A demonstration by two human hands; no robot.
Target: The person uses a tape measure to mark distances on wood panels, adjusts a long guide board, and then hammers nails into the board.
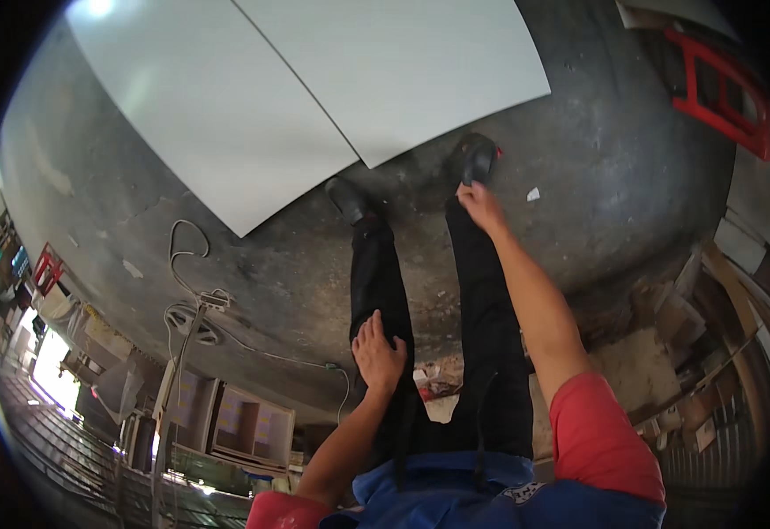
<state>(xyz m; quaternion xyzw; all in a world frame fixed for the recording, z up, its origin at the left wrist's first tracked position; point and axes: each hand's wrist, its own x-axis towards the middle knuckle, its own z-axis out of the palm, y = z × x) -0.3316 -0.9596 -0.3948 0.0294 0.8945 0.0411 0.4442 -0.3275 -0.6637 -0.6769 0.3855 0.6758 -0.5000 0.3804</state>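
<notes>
My left hand rests on my left trouser leg near the knee, fingers spread and nothing in them. My right hand reaches down to my right ankle, with its fingers curled together between the trouser hem and the back of the dark shoe. What those fingertips pinch, if anything, is too small to make out. The other dark shoe stands by the corner of a large white panel. A second white panel lies beside it, a thin dark gap between them.
Grey concrete floor surrounds me. A power strip with a coiled cable lies at left, near an open wooden cabinet. A red plastic stool is at far right. Cardboard and board scraps pile up at right.
</notes>
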